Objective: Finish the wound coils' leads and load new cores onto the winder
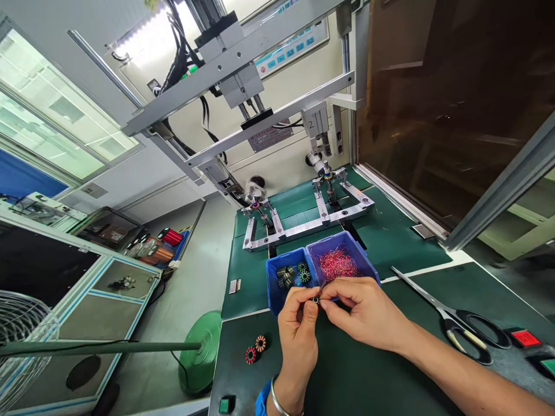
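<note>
My left hand (299, 323) pinches a small toothed motor stator (316, 300) between thumb and fingers, in front of the bins. My right hand (362, 309) meets it from the right, thumb and forefinger closed at the stator's edge. What those fingertips grip is too small to tell. Just beyond the hands, a blue bin (273, 283) holds several stators, some with green faces. Beside it a purple bin (368, 268) contains a heap of red wire scraps (337, 264). Left of my left hand lie a red-wound stator (250, 355) and an orange-toned stator (261, 344).
Scissors (437, 306) lie to the right, near a red button (525, 337) and a green button (548, 366). A green button (224, 405) is at front left. Behind the bins stands a metal fixture (303, 230) with two mounted stators, beneath an overhead frame (277, 121).
</note>
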Tool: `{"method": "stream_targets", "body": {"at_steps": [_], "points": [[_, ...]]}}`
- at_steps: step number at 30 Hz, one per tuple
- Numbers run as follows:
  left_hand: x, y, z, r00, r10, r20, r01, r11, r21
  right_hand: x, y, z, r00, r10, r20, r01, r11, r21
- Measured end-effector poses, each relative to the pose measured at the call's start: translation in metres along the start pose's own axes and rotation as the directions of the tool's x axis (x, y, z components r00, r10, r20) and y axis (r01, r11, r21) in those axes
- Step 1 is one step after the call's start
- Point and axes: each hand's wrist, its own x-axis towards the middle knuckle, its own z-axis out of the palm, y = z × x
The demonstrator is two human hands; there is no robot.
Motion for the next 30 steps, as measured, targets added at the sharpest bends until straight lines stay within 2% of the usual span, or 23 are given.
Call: {"method": "stream_targets", "body": {"at_steps": [3,7,10,12,16,23,30], "points": [[0.000,-0.002,0.001,0.998,-0.059,-0.032,0.057,0.998,-0.040,0.000,0.003,0.002,0.997,-0.069,-0.032,0.068,0.997,-0.045],[0.000,-0.001,0.007,0.967,-0.240,-0.090,0.215,0.951,-0.222,-0.002,0.005,0.006,0.993,-0.103,-0.064,0.098,0.993,-0.069],[0.001,0.006,0.014,0.923,-0.379,-0.063,0.331,0.868,-0.371,-0.002,0.006,0.007,0.992,-0.104,-0.069,0.099,0.992,-0.075],[0.002,0.012,0.017,0.902,-0.430,-0.023,0.378,0.816,-0.437,-0.002,0.005,0.007,0.993,-0.100,-0.067,0.095,0.993,-0.072],[0.005,0.019,0.019,0.874,-0.484,0.042,0.432,0.734,-0.525,-0.002,0.005,0.007,0.994,-0.084,-0.068,0.079,0.994,-0.070],[0.006,0.018,0.020,0.807,-0.588,0.054,0.486,0.611,-0.625,-0.003,0.004,0.008,0.988,-0.101,-0.113,0.088,0.989,-0.121],[0.004,0.020,0.021,0.802,-0.596,0.038,0.486,0.615,-0.621,-0.007,0.009,0.014,0.969,-0.205,-0.135,0.175,0.962,-0.209]]}}
